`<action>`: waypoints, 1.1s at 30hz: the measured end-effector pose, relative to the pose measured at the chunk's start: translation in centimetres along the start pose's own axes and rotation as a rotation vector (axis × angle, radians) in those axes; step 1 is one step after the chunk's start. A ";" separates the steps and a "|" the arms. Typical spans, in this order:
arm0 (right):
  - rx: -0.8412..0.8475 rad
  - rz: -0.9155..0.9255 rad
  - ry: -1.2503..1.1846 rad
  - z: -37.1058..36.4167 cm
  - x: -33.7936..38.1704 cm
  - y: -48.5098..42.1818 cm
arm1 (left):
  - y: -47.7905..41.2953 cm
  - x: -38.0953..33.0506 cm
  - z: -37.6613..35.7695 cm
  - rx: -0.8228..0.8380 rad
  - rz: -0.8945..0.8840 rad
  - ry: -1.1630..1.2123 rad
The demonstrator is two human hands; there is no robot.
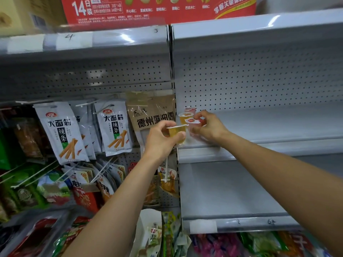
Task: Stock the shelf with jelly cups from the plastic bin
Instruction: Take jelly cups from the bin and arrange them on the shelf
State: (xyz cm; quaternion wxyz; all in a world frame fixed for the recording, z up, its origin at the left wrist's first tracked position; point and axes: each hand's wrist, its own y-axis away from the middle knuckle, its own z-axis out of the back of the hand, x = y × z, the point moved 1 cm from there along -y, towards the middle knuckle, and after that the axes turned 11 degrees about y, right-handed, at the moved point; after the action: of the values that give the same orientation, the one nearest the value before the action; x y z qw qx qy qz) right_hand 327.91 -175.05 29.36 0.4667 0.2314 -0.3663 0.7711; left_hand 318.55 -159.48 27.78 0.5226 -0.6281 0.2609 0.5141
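The left hand (161, 140) grips a yellow jelly cup (176, 132), thumb and fingers curled round its wall, at the front left corner of the white shelf (269, 127). The right hand (210, 127) pinches a red-lidded jelly cup (193, 123) just beside the yellow one, at the shelf's left end. Whether this cup rests on the shelf cannot be told. An orange cup (185, 115) and a pink cup (190, 109) stand on the shelf just behind. Hanging snack packets (61, 130) fill the section to the left.
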 end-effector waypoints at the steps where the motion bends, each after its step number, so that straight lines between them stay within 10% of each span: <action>1: 0.006 0.005 0.017 0.2 -0.1 0.2 | -0.1 0.0 -0.4 0.005 -0.010 -0.010; 33: -0.092 0.010 0.221 0.7 -1.7 -0.6 | -2.9 1.7 -3.8 -0.033 0.002 -0.181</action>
State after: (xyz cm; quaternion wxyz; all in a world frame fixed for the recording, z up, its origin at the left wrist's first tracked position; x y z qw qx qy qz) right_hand 329.29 -176.35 28.79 0.5103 0.1215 -0.3486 0.7767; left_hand 323.02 -161.68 27.07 0.5331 -0.5874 0.2051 0.5734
